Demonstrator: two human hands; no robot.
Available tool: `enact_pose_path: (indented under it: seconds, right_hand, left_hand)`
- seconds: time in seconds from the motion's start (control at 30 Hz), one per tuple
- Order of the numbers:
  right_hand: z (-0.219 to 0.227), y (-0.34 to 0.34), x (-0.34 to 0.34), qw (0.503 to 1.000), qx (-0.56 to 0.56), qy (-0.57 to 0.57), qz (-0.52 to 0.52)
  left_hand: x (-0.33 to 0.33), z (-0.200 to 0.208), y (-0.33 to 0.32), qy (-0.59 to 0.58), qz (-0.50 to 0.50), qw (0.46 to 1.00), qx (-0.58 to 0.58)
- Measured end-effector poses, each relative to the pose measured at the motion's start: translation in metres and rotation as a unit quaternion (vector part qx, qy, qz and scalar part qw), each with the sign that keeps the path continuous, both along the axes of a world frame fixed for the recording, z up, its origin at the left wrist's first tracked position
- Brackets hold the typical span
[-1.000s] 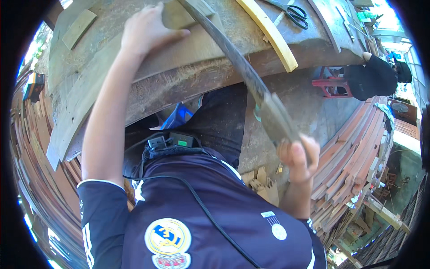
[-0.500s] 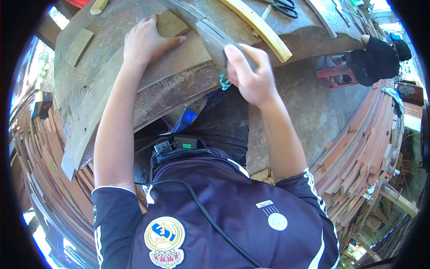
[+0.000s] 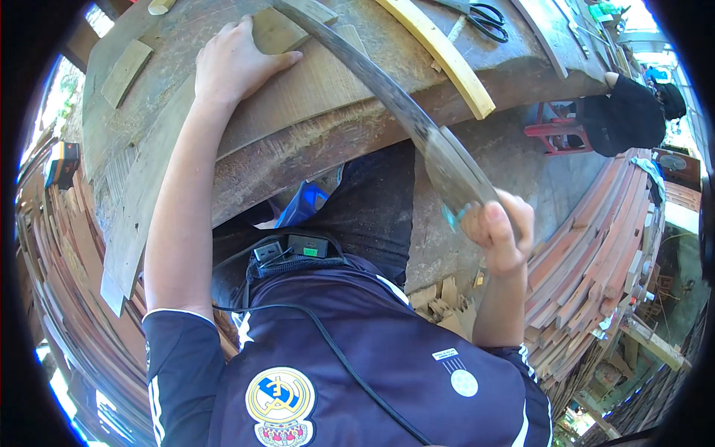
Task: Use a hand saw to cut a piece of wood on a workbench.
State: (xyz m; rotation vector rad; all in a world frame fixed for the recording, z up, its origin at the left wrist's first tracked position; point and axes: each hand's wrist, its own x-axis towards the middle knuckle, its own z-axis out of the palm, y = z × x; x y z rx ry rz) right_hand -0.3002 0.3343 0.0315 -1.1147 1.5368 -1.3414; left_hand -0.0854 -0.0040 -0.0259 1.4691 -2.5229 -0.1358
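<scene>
My left hand (image 3: 232, 63) holds a small wooden block (image 3: 272, 31) down on a flat board (image 3: 309, 86) at the bench's near edge. Its thumb stretches along the block's near side; the other fingertips lie at the block's far left. In my right hand (image 3: 503, 232) is the handle of a long handsaw (image 3: 398, 100), fist closed around it, well out beyond the bench edge. The saw's blade slants up and left, its far end across the right side of the block. A blurred turquoise cord (image 3: 450, 216) hangs by the handle.
On the bench (image 3: 171, 45) lie a loose wood piece (image 3: 126, 73), a curved yellowish strip (image 3: 439, 56) and black-handled scissors (image 3: 488, 21). Stacked planks (image 3: 596, 246) stand at the right, more planks (image 3: 82, 253) at the left. A person in black (image 3: 622, 115) is beside a red stool (image 3: 558, 134).
My right hand has drawn the saw back toward me and to the right, away from the bench. My left hand stays on the block.
</scene>
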Motion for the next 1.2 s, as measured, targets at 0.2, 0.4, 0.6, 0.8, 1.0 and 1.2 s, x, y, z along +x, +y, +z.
enact_pose_path:
  seconds: [0.2,0.4,0.6,0.8,1.0,1.2]
  right_hand:
    - [-0.066,-0.146,0.014,0.997,0.002,0.072,-0.019]
    - [-0.039,-0.093,0.010,0.995,-0.049,0.077,0.028]
    - [-0.019,0.000,0.006,0.997,-0.056,0.060,0.005]
    - [-0.029,-0.056,-0.022,0.994,-0.052,-0.092,0.002]
    - [-0.035,-0.035,-0.027,0.996,-0.035,-0.018,0.078]
    - [-0.057,-0.031,-0.040,0.953,-0.023,-0.299,0.036]
  left_hand:
    - [-0.005,0.005,0.019,0.004,-0.008,1.000,-0.003]
    - [0.009,0.006,0.010,0.014,0.018,1.000,0.013]
    - [-0.012,0.010,0.016,0.018,-0.045,0.999,-0.006]
    - [0.000,0.001,-0.007,-0.021,0.030,0.999,-0.010]
    - [0.004,-0.001,0.006,0.004,0.036,0.999,0.003]
    - [0.001,0.006,0.014,-0.020,0.026,0.999,-0.034]
